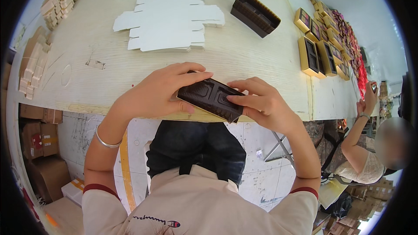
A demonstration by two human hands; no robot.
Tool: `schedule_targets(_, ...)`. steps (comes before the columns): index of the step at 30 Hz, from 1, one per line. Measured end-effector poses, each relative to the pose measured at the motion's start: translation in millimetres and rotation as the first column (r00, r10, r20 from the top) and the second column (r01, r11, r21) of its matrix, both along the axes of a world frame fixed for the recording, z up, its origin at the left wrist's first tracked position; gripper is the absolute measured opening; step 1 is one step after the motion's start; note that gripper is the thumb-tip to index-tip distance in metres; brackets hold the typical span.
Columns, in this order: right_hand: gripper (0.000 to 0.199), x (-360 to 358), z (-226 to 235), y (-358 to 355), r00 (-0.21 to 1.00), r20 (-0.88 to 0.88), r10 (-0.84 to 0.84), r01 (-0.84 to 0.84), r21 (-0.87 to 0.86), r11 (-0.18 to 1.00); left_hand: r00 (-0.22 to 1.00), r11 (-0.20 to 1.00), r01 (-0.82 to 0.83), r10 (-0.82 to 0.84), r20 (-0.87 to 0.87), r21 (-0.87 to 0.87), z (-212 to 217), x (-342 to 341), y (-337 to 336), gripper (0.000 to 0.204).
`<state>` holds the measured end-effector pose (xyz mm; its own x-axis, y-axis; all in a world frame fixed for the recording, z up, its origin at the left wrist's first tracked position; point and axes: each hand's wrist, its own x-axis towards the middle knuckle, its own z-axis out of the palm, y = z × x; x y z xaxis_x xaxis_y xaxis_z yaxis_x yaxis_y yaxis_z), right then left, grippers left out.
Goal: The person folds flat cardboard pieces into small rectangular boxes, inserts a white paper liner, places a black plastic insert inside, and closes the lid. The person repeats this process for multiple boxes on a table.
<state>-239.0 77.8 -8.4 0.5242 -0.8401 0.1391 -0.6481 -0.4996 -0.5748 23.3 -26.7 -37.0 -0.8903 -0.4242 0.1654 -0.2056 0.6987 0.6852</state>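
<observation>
Between my hands, at the table's near edge, is a small rectangular box with a dark brown plastic tray (209,98) in it. The tray has two moulded compartments, and a thin pale rim shows along its lower side. My left hand (167,89) grips the left end, fingers over the far edge and thumb along the near side. My right hand (261,102) is closed on the right end, its index finger pressing on the right compartment. Beyond them lies a stack of flat white die-cut box blanks (167,19). A stack of dark brown plastic trays (254,15) sits to its right.
Several gold-edged boxes with dark trays (309,56) stand at the right, before a heap of red and purple packages (350,39). Pale folded card pieces (61,0) line the left. A co-worker (365,156) sits at the far right. Cardboard boxes (41,139) stand below left.
</observation>
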Motion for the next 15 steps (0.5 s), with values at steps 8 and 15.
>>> schedule_targets(8,0.043,15,4,10,0.995,0.089,-0.036,0.042,-0.06,0.997,0.995,0.998,-0.043,0.038,0.09,0.047,7,-1,3,0.075)
schedule_targets(15,0.043,19,-32,12,0.988,0.052,-0.146,0.153,-0.203,0.967,0.995,0.999,-0.035,0.032,0.094,0.03,9,0,-1,0.075)
